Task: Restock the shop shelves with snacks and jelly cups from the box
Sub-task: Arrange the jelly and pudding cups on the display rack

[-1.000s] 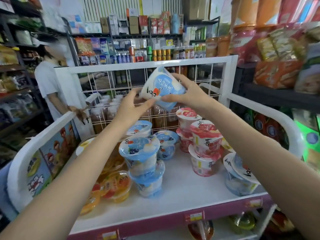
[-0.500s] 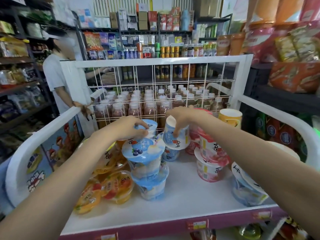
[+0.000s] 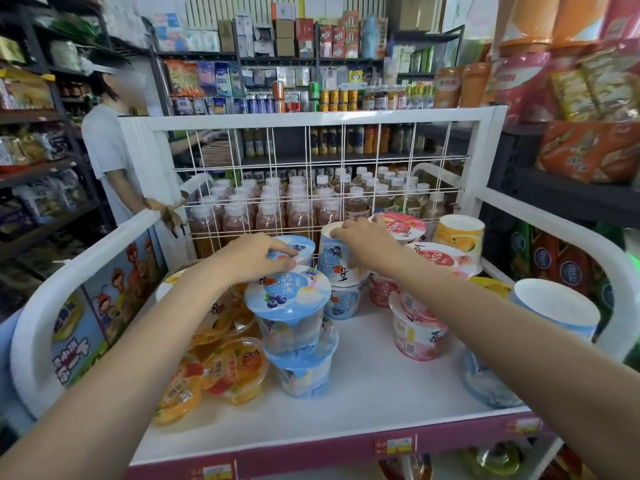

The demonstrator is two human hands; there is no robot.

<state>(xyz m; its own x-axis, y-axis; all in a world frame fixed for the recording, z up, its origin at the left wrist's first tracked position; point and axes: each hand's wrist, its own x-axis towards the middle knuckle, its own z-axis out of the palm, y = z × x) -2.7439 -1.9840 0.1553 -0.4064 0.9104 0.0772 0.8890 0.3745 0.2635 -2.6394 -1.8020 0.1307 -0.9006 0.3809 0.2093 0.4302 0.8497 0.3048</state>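
On the white shelf (image 3: 367, 382) stand stacks of jelly cups. My right hand (image 3: 363, 245) grips an upside-down blue blueberry cup (image 3: 334, 261), set on another blue cup (image 3: 344, 299) near the back. My left hand (image 3: 256, 258) rests its fingers on the lid of a rear blue cup (image 3: 299, 245). In front of it rises a two-high blue stack (image 3: 289, 323). Pink peach cups (image 3: 415, 336) stand under my right arm. Orange fruit jelly cups (image 3: 235, 370) lie at the left.
A white wire grid (image 3: 311, 168) backs the shelf, with bottled drinks behind it. White rails (image 3: 83, 261) bound both sides. A yellow cup (image 3: 459, 235) and a blue cup (image 3: 554, 308) sit at right. A person (image 3: 110, 157) stands at the left. Snack bags fill the right shelves.
My right hand brought the blue cup down from the air, turned it upside down and set it on a blue cup at the back. My left hand dropped onto the rear cup's lid.
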